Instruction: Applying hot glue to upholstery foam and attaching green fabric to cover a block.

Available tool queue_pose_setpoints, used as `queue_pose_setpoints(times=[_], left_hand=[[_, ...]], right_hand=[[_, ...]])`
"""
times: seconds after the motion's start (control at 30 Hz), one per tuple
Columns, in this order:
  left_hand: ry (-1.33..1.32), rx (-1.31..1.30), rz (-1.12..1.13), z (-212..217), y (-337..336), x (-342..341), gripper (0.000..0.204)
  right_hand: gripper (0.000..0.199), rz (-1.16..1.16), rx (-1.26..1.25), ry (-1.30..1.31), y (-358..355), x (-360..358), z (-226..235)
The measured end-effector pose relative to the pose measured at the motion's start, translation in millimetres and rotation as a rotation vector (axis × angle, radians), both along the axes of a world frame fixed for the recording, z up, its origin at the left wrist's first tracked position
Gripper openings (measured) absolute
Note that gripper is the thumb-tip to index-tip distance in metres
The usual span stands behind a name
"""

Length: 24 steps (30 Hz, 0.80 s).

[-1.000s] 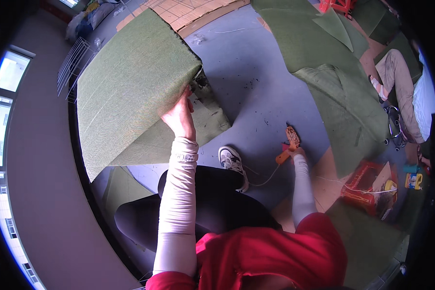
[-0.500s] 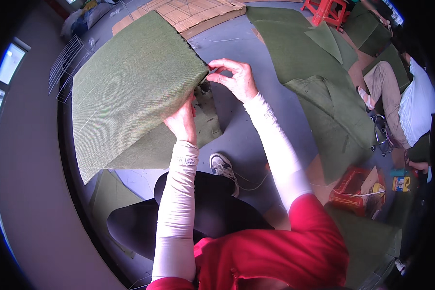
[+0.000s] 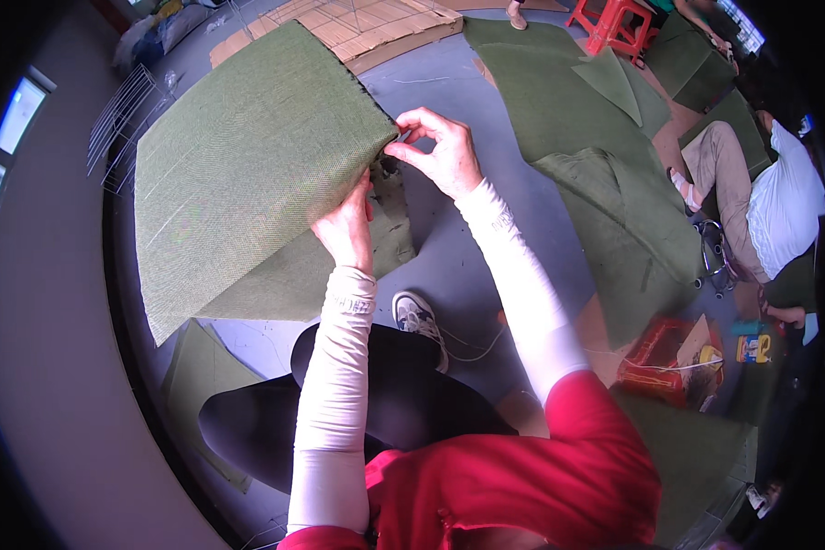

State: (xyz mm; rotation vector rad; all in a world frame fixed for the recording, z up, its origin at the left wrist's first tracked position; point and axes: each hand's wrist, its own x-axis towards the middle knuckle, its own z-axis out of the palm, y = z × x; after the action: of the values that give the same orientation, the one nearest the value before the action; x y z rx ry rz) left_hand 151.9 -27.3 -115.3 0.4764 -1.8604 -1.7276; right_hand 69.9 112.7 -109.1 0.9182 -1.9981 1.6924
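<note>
1. A smooth blue-grey floor (image 3: 522, 215) lies beneath both hands; a plain grey wall (image 3: 55, 321) with bright windows rises well to their left.
2. Beyond the hands, flat brown cardboard (image 3: 403, 37) covers part of the floor. Left of the left hand stands a thin metal wire rack (image 3: 119, 124).
3. Right of the right hand spread wide, flat green sheets (image 3: 559, 110); past them are a red plastic stool (image 3: 614, 32) and a seated person in a pale shirt (image 3: 788, 202).
4. Below and well right of the right hand sits a red plastic crate (image 3: 651, 367), with a piece of cardboard (image 3: 694, 346) and a small yellow item in it. Just beside it stands a yellow container (image 3: 753, 348).
5. The large, box-shaped green woven piece (image 3: 257, 174) lies mostly left of both hands.
6. The left hand (image 3: 346, 227), curled, grips its near edge.
7. The right hand (image 3: 445, 151) brings thumb and forefinger close together at its dark, ragged corner; what lies between them cannot be told.
</note>
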Motion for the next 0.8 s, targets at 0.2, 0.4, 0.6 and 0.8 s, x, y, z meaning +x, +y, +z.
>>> queue_pose_setpoints(times=[0.2, 0.4, 0.6, 0.8], left_hand=[[-0.135, -0.008, -0.275, 12.8, -3.6, 34.6, 0.034], [-0.127, -0.065, -0.247, 37.5, -31.8, 101.2, 0.027], [-0.028, -0.422, 0.167, 39.2, -138.4, 162.8, 0.024], [-0.008, -0.516, 0.402, 45.9, -205.9, 186.1, 0.026]], right_hand=[[0.032, -0.028, -0.044, -0.067, -3.8, 6.7, 0.8], [0.032, -0.111, -0.001, -0.104, -3.7, 13.0, 5.3], [0.031, -0.128, -0.033, -0.131, -11.4, 18.0, 10.1], [0.024, -0.164, 0.118, -0.092, -2.5, 11.9, 20.1]])
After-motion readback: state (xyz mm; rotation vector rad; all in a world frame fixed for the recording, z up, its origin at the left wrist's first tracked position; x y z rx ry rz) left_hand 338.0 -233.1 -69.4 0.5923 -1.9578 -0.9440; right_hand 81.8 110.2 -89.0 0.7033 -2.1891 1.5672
